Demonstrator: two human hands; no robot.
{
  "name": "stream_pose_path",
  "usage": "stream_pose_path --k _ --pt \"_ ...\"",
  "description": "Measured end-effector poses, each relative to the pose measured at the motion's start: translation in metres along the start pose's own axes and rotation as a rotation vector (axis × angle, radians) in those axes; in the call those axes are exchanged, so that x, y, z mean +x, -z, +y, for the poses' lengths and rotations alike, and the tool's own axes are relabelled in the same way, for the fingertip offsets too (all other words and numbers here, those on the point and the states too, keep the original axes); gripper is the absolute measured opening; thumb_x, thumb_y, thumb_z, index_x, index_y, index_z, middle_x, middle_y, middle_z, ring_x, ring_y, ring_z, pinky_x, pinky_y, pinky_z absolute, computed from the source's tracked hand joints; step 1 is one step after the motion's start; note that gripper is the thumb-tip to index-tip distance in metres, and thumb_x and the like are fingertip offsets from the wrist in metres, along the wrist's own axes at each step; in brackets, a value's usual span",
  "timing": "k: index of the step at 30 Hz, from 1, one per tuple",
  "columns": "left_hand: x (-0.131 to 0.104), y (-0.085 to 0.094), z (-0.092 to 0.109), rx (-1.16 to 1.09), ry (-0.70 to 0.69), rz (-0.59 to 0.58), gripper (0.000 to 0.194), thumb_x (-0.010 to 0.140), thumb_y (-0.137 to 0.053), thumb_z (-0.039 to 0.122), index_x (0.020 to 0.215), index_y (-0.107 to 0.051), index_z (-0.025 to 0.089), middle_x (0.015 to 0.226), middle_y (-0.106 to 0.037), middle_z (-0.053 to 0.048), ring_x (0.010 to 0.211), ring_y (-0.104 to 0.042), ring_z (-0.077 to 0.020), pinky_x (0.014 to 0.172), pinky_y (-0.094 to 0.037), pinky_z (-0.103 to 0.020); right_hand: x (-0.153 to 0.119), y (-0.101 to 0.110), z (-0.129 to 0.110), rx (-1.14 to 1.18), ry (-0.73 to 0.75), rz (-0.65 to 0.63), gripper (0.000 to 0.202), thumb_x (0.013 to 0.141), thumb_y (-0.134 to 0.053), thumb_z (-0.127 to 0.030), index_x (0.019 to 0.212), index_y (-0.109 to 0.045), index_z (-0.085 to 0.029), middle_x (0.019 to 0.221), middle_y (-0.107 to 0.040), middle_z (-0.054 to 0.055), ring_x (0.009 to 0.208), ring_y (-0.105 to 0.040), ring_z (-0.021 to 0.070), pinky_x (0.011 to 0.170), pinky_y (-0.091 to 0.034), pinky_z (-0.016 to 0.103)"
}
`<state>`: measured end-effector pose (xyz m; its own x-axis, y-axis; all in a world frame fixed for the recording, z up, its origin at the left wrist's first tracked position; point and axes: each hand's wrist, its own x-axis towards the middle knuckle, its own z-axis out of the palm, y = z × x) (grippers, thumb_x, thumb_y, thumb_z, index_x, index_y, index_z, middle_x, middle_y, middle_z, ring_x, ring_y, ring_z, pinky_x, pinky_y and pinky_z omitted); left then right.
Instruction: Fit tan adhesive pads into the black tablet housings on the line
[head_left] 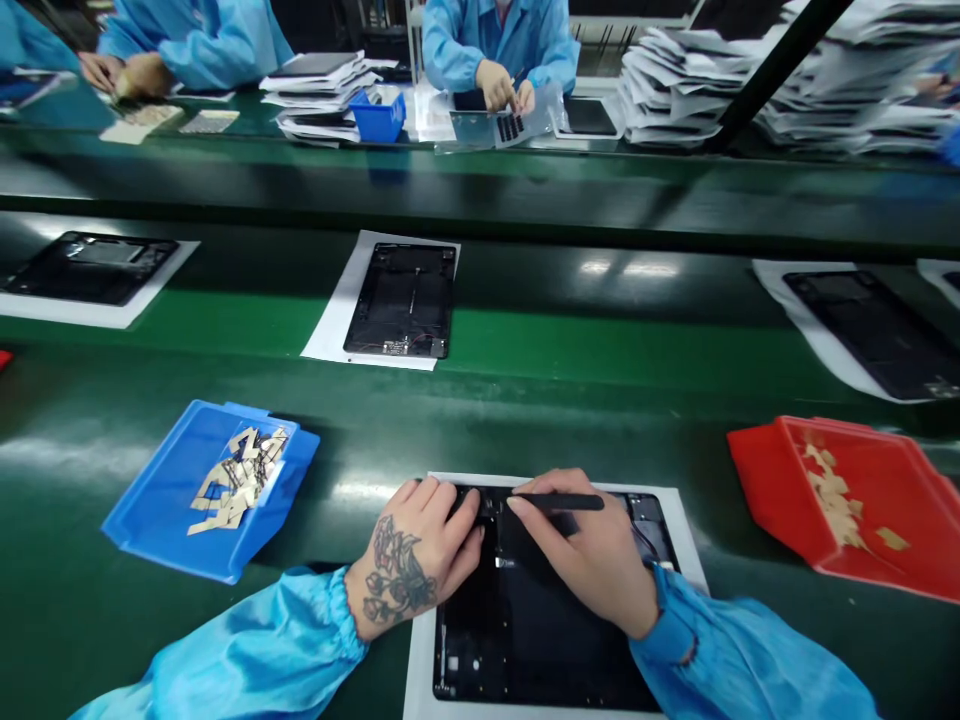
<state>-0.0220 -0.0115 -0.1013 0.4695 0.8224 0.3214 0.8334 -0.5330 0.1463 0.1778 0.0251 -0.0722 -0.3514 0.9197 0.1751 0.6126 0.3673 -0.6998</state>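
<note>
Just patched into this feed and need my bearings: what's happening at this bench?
The right hand holds a slim black tool over the top edge of an open dark device housing; the left hand steadies that edge. A blue bin of pale pieces sits left, a red bin right.

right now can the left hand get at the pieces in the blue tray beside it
Probably yes: the blue tray is open-topped, and nothing stands between its pale pieces and the left hand.

Viewed from the head, facing forward and down, close above the hands [417, 560] at lower centre, across the surface [540, 425] toward the top.
</note>
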Motion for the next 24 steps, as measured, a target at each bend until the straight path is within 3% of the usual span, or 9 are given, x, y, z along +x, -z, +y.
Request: stream_pose_path --k 6,14,20,24 --pt "0.0 0.002 0.0 -0.011 0.011 -0.011 0.03 0.083 -0.054 0.028 0.105 -0.064 0.01 0.074 -0.052 -0.007 0.069 -0.048 -0.0224 0.059 -0.036 -0.035 0.002 -0.005 0.004 0.172 -0.191 -0.042 0.013 0.091 -0.056 -0.034 0.088 -0.055 -0.021 0.082 -0.065 0.002 0.068 -0.066 0.0147 0.061 -0.054 0.027" --pt "0.0 0.002 -0.001 -0.047 0.019 -0.026 0.03 0.083 -0.054 0.027 0.106 -0.064 0.01 0.076 -0.053 -0.008 0.071 -0.049 -0.0236 0.059 -0.04 -0.037 0.014 -0.007 0.013 0.631 -0.524 -0.068 0.035 0.081 -0.067 -0.046 0.089 -0.045 -0.019 0.067 -0.059 -0.001 0.061 -0.065 0.0155 0.055 -0.06 0.028" --pt "0.0 0.003 -0.002 -0.112 0.019 -0.006 0.029 0.082 -0.055 0.024 0.105 -0.064 0.008 0.101 -0.059 -0.015 0.097 -0.052 -0.0298 0.079 -0.046 -0.043 0.015 -0.008 0.016 0.636 -0.564 -0.068 0.037 0.079 -0.068 -0.046 0.089 -0.045 -0.018 0.068 -0.06 0.0 0.061 -0.065 0.0152 0.052 -0.06 0.026" --pt "0.0 0.003 -0.002 -0.134 0.017 -0.005 0.03 0.083 -0.055 0.024 0.106 -0.064 0.009 0.107 -0.061 -0.015 0.103 -0.051 -0.0301 0.085 -0.044 -0.045 0.014 -0.009 0.016 0.584 -0.555 -0.07 0.033 0.081 -0.067 -0.043 0.088 -0.046 -0.018 0.066 -0.061 0.0 0.061 -0.065 0.0149 0.054 -0.06 0.025"
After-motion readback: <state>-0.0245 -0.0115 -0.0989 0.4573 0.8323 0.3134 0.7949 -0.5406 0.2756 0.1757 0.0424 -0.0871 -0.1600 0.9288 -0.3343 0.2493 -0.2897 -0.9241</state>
